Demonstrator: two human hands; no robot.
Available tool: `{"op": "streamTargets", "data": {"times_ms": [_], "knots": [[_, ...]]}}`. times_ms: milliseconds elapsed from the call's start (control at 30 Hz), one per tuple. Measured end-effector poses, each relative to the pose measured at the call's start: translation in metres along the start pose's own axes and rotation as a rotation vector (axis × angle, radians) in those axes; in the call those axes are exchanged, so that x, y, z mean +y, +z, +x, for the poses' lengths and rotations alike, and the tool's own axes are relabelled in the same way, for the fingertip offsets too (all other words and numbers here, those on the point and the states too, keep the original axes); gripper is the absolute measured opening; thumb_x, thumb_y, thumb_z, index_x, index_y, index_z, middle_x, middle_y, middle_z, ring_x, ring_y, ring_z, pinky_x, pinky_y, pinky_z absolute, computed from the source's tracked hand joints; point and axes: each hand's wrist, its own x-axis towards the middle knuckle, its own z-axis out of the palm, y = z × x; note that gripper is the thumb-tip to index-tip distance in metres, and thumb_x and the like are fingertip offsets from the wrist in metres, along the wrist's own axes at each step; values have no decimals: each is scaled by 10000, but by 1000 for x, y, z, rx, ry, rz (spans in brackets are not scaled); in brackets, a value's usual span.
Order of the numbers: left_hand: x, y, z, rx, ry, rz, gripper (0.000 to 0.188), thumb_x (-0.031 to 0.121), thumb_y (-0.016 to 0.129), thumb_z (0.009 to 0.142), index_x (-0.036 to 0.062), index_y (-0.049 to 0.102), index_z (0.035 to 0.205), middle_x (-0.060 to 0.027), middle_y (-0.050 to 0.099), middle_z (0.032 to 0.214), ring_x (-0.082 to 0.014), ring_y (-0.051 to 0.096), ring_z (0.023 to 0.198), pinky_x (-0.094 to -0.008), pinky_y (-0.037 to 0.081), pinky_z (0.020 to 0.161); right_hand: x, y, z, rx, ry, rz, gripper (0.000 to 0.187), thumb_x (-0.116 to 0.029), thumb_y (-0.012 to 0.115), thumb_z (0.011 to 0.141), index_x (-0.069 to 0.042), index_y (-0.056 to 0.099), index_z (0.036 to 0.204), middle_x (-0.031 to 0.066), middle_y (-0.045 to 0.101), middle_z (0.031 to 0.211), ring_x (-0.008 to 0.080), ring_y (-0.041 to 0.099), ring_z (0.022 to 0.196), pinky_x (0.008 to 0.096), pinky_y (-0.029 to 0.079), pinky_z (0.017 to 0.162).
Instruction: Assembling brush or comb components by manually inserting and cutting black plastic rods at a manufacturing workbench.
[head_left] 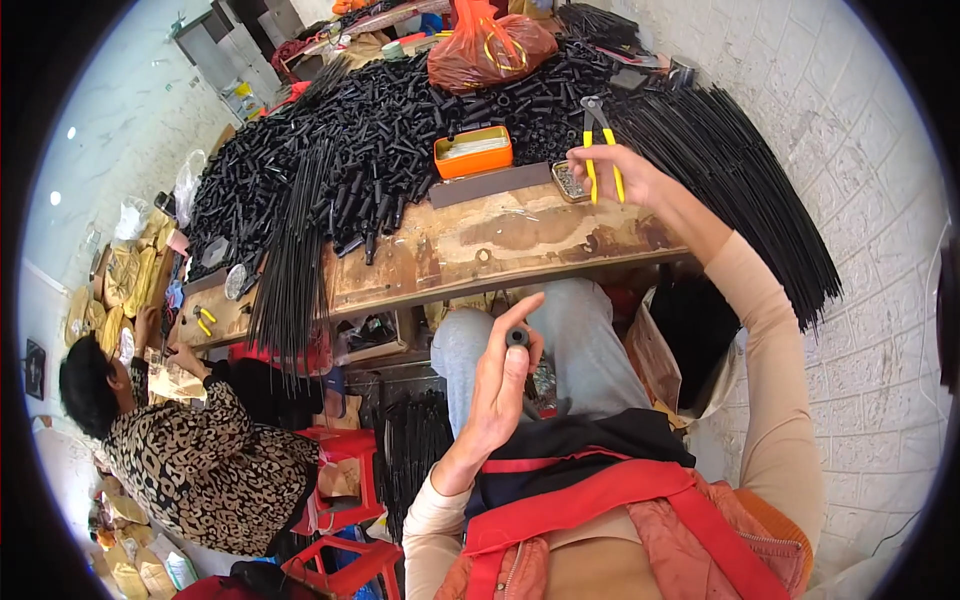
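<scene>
Over my lap, my left hand (493,385) is closed around a short black tube (517,337), its round hollow end facing up between thumb and fingers. The index finger sticks out past it. At the right of the workbench, my right hand (632,178) holds a pair of pliers (602,125) by the yellow handles, jaws pointing away from me. Just below the pliers, a small tin (568,184) of tiny metal pieces stands on the wood. An orange box (473,163) with pale thin pieces inside is left of it, behind a dark flat bar (490,186).
A heap of black tubes (290,150) covers much of the workbench (480,240). Bundles of black rods (290,270) overhang its front edge. A red plastic bag (490,50) sits at the back. A co-worker (205,460) sits at left beside a red stool (345,480). A wall (860,200) bounds the right.
</scene>
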Motion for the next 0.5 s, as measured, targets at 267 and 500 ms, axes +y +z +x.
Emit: {"op": "streamTargets", "data": {"times_ms": [267,500], "knots": [[-4,6,6,19,-46,-62,506,381,358,1048,-10,462,1351,7,431,736,-87,380,670,-233,314,611,54,102,-116,-69,-155,77,117,-132,648,898,-32,622,953,51,647,839,148,639,782,265,523,665],[10,17,3,-58,-58,-131,492,381,347,1055,5,484,1341,19,449,755,-76,376,675,-218,322,610,85,141,-186,-33,-519,-561,104,-27,680,867,1,639,959,43,651,859,121,634,833,243,489,740]]}}
